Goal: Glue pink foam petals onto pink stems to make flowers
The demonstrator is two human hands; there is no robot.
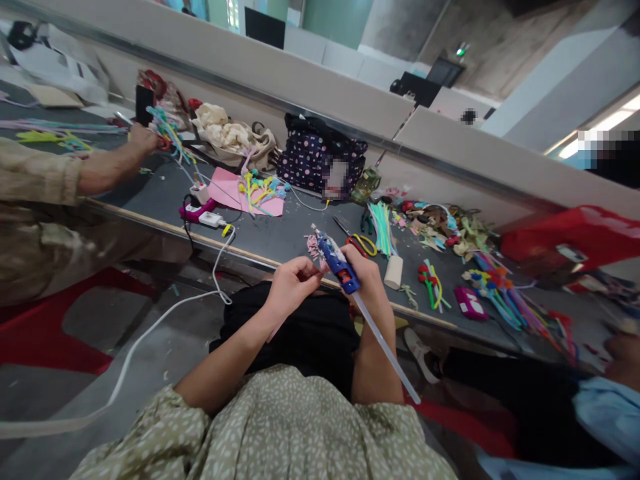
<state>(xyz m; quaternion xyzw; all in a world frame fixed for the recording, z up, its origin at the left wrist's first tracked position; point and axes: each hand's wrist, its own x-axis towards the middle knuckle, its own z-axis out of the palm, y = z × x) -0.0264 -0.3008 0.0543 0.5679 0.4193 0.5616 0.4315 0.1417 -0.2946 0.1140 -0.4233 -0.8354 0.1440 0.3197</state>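
Note:
My right hand (366,272) is wrapped round a blue hot glue gun (344,275), its nozzle pointing up and away from me. A long translucent glue stick (385,347) sticks out of its back end. Close to the nozzle, my left hand (295,287) pinches a pink pipe-cleaner flower (313,247); its fingertips partly hide where it is gripped. Whether the nozzle touches the pink piece, I cannot tell. Just beyond the gun lie scissors (367,245) with red and yellow handles. Green and white pipe cleaners (381,227) are bundled beside them.
A purple power strip (200,212) with a white cable (170,307) is on the left. Yellow and blue pipe-cleaner pieces lie on pink paper (227,190). A dotted bag (310,153) stands by the partition. Co-workers sit both sides; one person's hand (144,139) holds pipe cleaners.

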